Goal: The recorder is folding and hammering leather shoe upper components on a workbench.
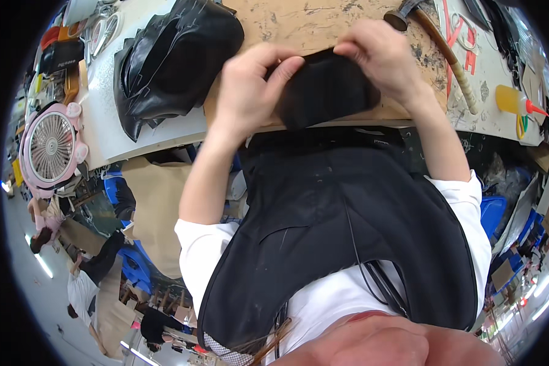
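A black, smooth piece of leather-like material (328, 91) with rounded lower corners hangs over the front of a worn wooden board (287, 27). My left hand (250, 82) pinches its upper left edge between thumb and fingers. At the upper right corner, my right hand (378, 58) grips the same piece with bent fingers. Both hands are slightly blurred, and the piece's underside is hidden. Left of my left hand lies a heap of glossy black leather-like pieces (177, 67), layered on one another.
A hammer (442, 49) lies right of the board, its handle toward me. Farther right are a yellow bottle with a red nozzle (509, 99) and some red strips. A pink fan (50, 145) stands at the left table edge. Other people (82, 287) are in the background.
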A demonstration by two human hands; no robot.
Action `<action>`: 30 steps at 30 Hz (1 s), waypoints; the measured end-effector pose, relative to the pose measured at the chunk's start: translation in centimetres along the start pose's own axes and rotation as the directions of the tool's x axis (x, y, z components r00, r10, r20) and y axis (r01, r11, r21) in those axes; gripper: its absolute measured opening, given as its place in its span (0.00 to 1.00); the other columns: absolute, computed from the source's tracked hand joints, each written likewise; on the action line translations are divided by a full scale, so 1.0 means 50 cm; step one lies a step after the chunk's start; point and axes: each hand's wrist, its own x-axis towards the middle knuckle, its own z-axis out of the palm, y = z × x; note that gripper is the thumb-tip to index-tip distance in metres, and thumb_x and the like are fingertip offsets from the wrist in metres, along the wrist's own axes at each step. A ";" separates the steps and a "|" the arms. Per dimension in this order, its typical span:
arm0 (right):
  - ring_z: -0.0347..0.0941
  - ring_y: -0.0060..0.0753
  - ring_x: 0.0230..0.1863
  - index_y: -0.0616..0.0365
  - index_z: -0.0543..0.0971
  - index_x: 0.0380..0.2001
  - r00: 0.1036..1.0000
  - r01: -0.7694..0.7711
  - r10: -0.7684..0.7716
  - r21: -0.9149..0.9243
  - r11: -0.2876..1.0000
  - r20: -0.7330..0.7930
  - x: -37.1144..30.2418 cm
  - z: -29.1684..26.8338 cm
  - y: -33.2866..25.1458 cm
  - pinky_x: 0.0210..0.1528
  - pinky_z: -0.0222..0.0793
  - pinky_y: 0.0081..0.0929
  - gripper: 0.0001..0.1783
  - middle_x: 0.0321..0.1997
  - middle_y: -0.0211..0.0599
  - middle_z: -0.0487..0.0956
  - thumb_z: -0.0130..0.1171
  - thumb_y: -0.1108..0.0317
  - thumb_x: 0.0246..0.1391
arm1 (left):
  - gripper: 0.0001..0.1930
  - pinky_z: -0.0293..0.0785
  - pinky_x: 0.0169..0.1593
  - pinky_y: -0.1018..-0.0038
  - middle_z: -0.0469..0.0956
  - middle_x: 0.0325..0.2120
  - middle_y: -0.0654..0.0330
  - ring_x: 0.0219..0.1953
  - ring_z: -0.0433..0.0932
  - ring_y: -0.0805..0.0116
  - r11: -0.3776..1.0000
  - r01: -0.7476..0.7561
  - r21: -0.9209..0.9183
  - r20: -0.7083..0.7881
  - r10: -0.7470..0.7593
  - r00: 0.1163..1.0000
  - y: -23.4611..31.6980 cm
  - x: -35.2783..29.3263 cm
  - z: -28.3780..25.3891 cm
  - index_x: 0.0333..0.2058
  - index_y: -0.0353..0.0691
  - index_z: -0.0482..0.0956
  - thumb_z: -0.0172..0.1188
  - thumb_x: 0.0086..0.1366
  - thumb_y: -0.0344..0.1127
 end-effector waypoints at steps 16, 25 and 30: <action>0.72 0.30 0.28 0.50 0.79 0.22 0.980 -0.117 0.124 -0.055 0.992 0.157 -0.080 -0.021 -0.042 0.41 0.64 0.29 0.08 0.22 0.25 0.73 0.68 0.63 0.46 | 0.08 0.68 0.35 0.70 0.75 0.27 0.65 0.28 0.71 0.67 0.843 -0.400 0.359 -0.003 0.430 0.903 -0.031 -0.084 0.042 0.29 0.42 0.83 0.69 0.47 0.30; 0.72 0.30 0.26 0.56 0.79 0.24 0.923 -0.072 0.100 -0.088 0.994 0.372 -0.034 -0.042 -0.037 0.35 0.62 0.28 0.12 0.20 0.30 0.74 0.65 0.59 0.52 | 0.05 0.59 0.43 0.66 0.70 0.31 0.64 0.36 0.68 0.64 0.929 -0.025 0.370 -0.112 0.071 0.991 0.006 -0.086 0.061 0.22 0.44 0.80 0.69 0.49 0.33; 0.74 0.38 0.28 0.56 0.75 0.22 0.840 0.016 0.088 -0.187 0.982 0.535 -0.004 -0.051 -0.054 0.41 0.61 0.33 0.12 0.21 0.32 0.75 0.63 0.61 0.52 | 0.08 0.59 0.42 0.66 0.69 0.30 0.65 0.37 0.68 0.64 0.884 -0.007 0.468 -0.068 0.044 0.997 0.013 -0.084 0.069 0.21 0.46 0.77 0.69 0.49 0.34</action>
